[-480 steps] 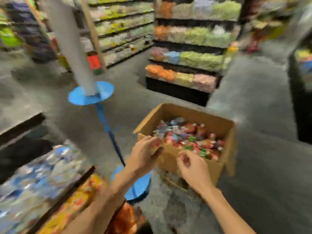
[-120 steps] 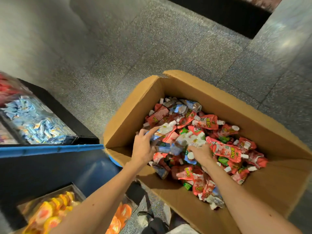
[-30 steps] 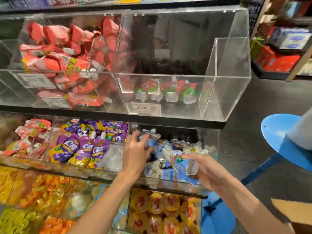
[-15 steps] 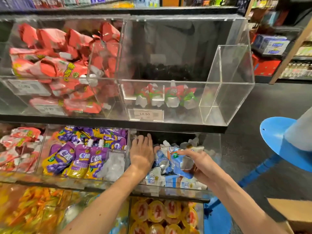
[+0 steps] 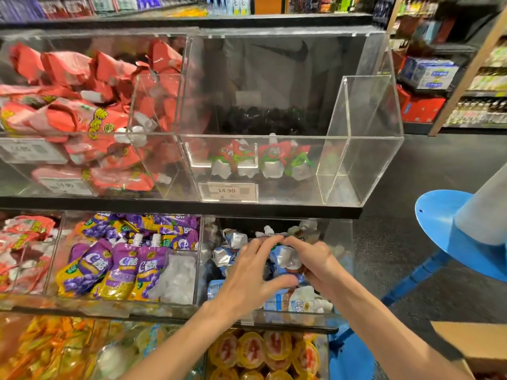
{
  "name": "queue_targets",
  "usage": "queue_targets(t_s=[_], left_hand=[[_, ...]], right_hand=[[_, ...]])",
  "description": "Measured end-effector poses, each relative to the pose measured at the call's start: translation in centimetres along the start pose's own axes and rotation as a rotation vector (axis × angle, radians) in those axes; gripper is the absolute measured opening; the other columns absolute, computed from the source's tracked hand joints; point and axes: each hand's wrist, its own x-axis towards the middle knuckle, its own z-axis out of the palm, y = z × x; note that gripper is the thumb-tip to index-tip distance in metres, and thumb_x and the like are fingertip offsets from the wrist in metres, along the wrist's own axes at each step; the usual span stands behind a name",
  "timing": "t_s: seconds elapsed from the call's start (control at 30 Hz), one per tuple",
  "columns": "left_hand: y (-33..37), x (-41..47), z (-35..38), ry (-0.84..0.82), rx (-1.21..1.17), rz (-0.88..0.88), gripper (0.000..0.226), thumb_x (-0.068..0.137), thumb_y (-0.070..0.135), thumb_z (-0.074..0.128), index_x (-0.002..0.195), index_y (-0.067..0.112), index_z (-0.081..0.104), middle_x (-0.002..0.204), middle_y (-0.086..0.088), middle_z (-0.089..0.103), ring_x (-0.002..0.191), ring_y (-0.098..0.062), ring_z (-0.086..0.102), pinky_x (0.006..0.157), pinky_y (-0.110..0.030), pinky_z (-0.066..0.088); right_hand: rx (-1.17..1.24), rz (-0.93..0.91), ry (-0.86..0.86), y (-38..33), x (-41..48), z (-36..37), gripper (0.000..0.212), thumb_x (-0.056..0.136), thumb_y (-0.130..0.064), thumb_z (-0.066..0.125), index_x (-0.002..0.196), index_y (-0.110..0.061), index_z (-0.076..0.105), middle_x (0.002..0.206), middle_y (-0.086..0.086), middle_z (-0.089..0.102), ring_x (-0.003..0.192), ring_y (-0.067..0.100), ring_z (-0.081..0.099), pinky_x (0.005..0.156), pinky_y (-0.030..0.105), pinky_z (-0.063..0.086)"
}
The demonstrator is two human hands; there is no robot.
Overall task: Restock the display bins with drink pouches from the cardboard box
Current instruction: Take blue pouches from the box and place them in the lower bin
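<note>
Both hands are inside the clear middle-shelf bin [image 5: 340,272], which holds blue and white drink pouches [image 5: 299,301]. My right hand [image 5: 318,260] curls its fingers around one blue and white pouch [image 5: 285,259] on top of the pile. My left hand [image 5: 247,275] lies beside it with fingers stretched over the pouches, thumb spread toward the right hand. The fingertips of both hands nearly meet at the back of the bin. Only a corner of the cardboard box [image 5: 472,344] shows at the lower right.
Above is a nearly bare clear bin [image 5: 356,138] with a few red and green pouches [image 5: 260,160]. Purple pouches [image 5: 123,264] fill the bin to the left, red ones [image 5: 82,111] the upper left. A blue-based pillar [image 5: 466,237] stands on the floor at right.
My right hand has brought its pouch down onto the pile. My left hand has slid right until its fingertips meet the right hand's.
</note>
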Motion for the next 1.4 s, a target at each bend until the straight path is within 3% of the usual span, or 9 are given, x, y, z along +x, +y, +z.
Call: queue_targets(t_s=[0.27, 0.47, 0.6, 0.73, 0.83, 0.97, 1.07, 1.27, 1.4], left_hand=[[-3.1, 2.8, -2.2, -0.024, 0.261, -0.014, 0.048, 0.097, 0.04, 0.053, 0.138, 0.015, 0.05, 0.132, -0.006, 0.061, 0.121, -0.021, 0.056, 0.099, -0.031, 0.047], [-4.6, 3.6, -2.5, -0.182, 0.733, -0.081, 0.041, 0.101, 0.043, 0.046, 0.133, 0.019, 0.049, 0.125, -0.002, 0.063, 0.126, -0.024, 0.046, 0.12, -0.044, 0.02], [-4.6, 5.1, -2.8, -0.295, 0.906, -0.221, 0.044, 0.1, 0.05, 0.043, 0.135, 0.024, 0.049, 0.142, 0.0, 0.049, 0.139, -0.026, 0.03, 0.119, -0.048, 0.014], [-4.4, 4.7, -2.6, -0.304, 0.88, -0.19, 0.066, 0.098, 0.053, 0.046, 0.152, 0.019, 0.029, 0.157, -0.004, 0.028, 0.148, -0.028, 0.015, 0.123, -0.048, 0.006], [-3.4, 3.1, -2.1, -0.239, 0.519, -0.018, 0.092, 0.085, 0.05, 0.069, 0.157, 0.028, 0.016, 0.161, 0.003, 0.022, 0.15, -0.019, 0.011, 0.12, -0.036, 0.002], [-1.8, 1.8, -0.4, -0.161, 0.177, 0.063, 0.075, 0.082, 0.044, 0.076, 0.145, 0.03, 0.039, 0.146, 0.008, 0.045, 0.138, -0.011, 0.034, 0.108, -0.021, 0.026], [-1.7, 1.8, 0.6, 0.01, 0.17, 0.043, 0.053, 0.091, 0.037, 0.069, 0.138, 0.027, 0.047, 0.13, 0.003, 0.06, 0.124, -0.016, 0.05, 0.095, -0.028, 0.039], [-1.4, 3.2, 1.3, 0.166, 0.29, 0.127, 0.051, 0.087, 0.022, 0.074, 0.134, 0.015, 0.057, 0.112, -0.007, 0.068, 0.107, -0.025, 0.059, 0.089, -0.039, 0.052], [-1.3, 4.3, 1.6, 0.153, 0.411, 0.213, 0.058, 0.08, 0.008, 0.079, 0.134, 0.01, 0.057, 0.105, -0.011, 0.072, 0.098, -0.029, 0.064, 0.082, -0.044, 0.058]], right_hand=[[0.03, 0.087, 0.069, -1.1, 1.3, -0.6, 0.04, 0.091, -0.037, 0.066, 0.108, -0.001, 0.062, 0.08, 0.015, 0.069, 0.052, 0.02, 0.059, 0.043, 0.023, 0.043], [0.019, 0.102, 0.05, -1.1, 1.3, -1.3, 0.044, 0.085, -0.029, 0.073, 0.113, 0.004, 0.065, 0.103, 0.024, 0.072, 0.079, 0.03, 0.064, 0.063, 0.034, 0.049], [0.062, 0.153, -0.023, -1.0, 0.8, -2.0, 0.036, 0.087, -0.03, 0.071, 0.106, 0.001, 0.068, 0.088, 0.016, 0.074, 0.068, 0.024, 0.065, 0.055, 0.027, 0.049], [0.079, 0.147, -0.053, -0.6, 0.6, -2.6, 0.076, 0.055, -0.041, 0.085, 0.118, -0.003, 0.067, 0.112, 0.019, 0.071, 0.094, 0.029, 0.062, 0.083, 0.04, 0.045], [0.121, 0.158, -0.103, -0.8, 0.4, -3.1, 0.068, 0.061, -0.032, 0.085, 0.12, -0.002, 0.066, 0.113, 0.019, 0.071, 0.104, 0.033, 0.067, 0.095, 0.043, 0.05], [0.221, 0.223, -0.237, -1.0, 0.1, -3.6, 0.031, 0.082, -0.02, 0.065, 0.107, -0.001, 0.066, 0.1, 0.02, 0.072, 0.08, 0.03, 0.071, 0.072, 0.039, 0.057], [0.288, 0.218, -0.243, -1.2, -0.1, -3.4, 0.035, 0.066, -0.01, 0.057, 0.1, -0.003, 0.063, 0.096, 0.018, 0.067, 0.073, 0.029, 0.066, 0.064, 0.033, 0.055], [0.21, 0.112, -0.02, -1.7, 0.3, -3.5, 0.02, 0.083, 0.004, 0.046, 0.065, -0.004, 0.052, 0.062, 0.01, 0.052, 0.048, 0.018, 0.053, 0.043, 0.023, 0.044], [0.106, 0.02, 0.186, -0.5, 2.2, -2.5, 0.019, 0.092, 0.004, 0.049, 0.081, 0.0, 0.063, 0.076, 0.017, 0.064, 0.052, 0.018, 0.06, 0.041, 0.021, 0.044]])
